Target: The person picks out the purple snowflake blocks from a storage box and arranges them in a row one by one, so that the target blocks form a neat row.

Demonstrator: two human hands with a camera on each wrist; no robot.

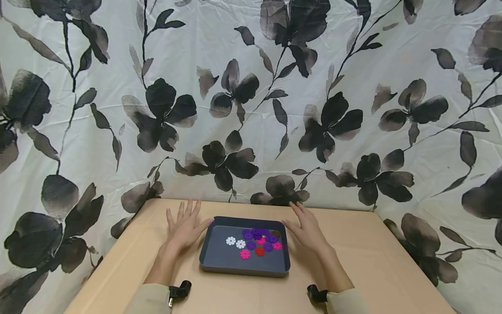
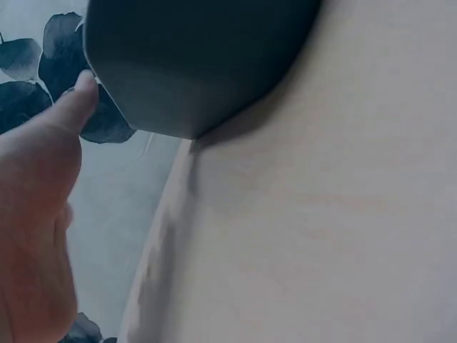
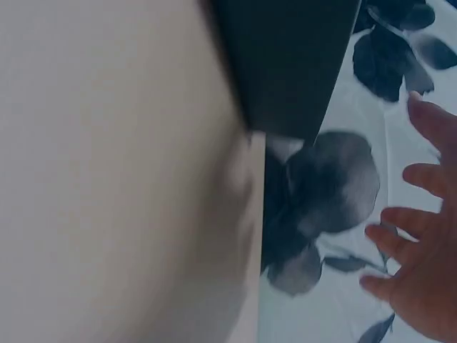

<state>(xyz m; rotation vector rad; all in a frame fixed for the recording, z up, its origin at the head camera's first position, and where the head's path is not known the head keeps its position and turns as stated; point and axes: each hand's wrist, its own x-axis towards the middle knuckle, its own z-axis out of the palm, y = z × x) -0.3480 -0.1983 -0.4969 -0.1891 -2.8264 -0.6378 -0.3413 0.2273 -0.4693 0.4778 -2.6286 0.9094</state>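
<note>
A dark grey rectangular tray (image 1: 219, 261) sits on the table between my two hands. Small flower-shaped pieces lie in it: two white ones (image 1: 231, 240), several purple ones (image 1: 251, 245), pink ones (image 1: 245, 254), a red one (image 1: 260, 251) and a brown one at the back right. My left hand (image 1: 184, 229) is spread at the tray's left side, its thumb tip close to the rim. On the other side, my right hand (image 1: 310, 229) has straight fingers, thumb near the right rim. Both hands hold nothing. The wrist views show the tray's outer wall (image 2: 164, 100) beside each hand.
The light wooden table (image 1: 243, 294) reaches back to a hanging cloth (image 1: 282, 131) with dark flowers. Black wrist cameras (image 1: 180, 289) are strapped near both sleeves (image 1: 150, 298). The table's back edge lies just beyond the fingertips.
</note>
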